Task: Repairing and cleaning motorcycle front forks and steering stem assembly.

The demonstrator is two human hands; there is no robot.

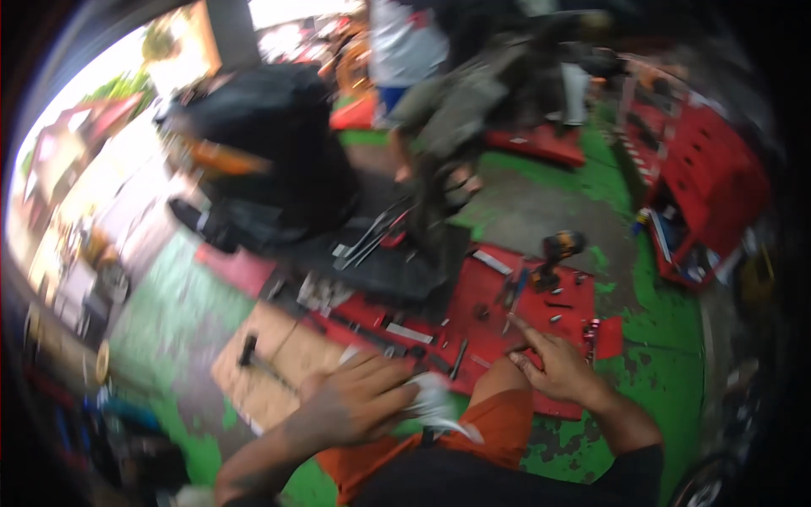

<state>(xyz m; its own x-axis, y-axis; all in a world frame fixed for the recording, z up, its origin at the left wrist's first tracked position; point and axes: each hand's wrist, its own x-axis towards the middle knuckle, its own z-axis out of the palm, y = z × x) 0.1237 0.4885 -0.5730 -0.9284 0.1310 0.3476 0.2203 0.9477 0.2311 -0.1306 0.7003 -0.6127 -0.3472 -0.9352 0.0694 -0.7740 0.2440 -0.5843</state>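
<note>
My left hand (365, 399) is closed around a crumpled white rag (438, 402), which hangs out on its right side above my lap. My right hand (556, 365) rests by my right knee, its index finger stretched forward and thumb apart. No held thing shows in it, though motion blurs the fingers. Just beyond that hand lies a red mat (490, 308) with scattered hand tools and small parts. A black and yellow cordless drill (559, 253) stands at the mat's far right. Near my left hand, a hammer (251, 353) lies on a piece of cardboard (279, 338).
A large black covered bulk (279, 152) stands ahead on the left, with several metal tools (372, 241) on the dark surface beside it. Another person (460, 101) bends over at the back. A red tool cabinet (705, 177) stands at the right on the worn green floor (642, 372).
</note>
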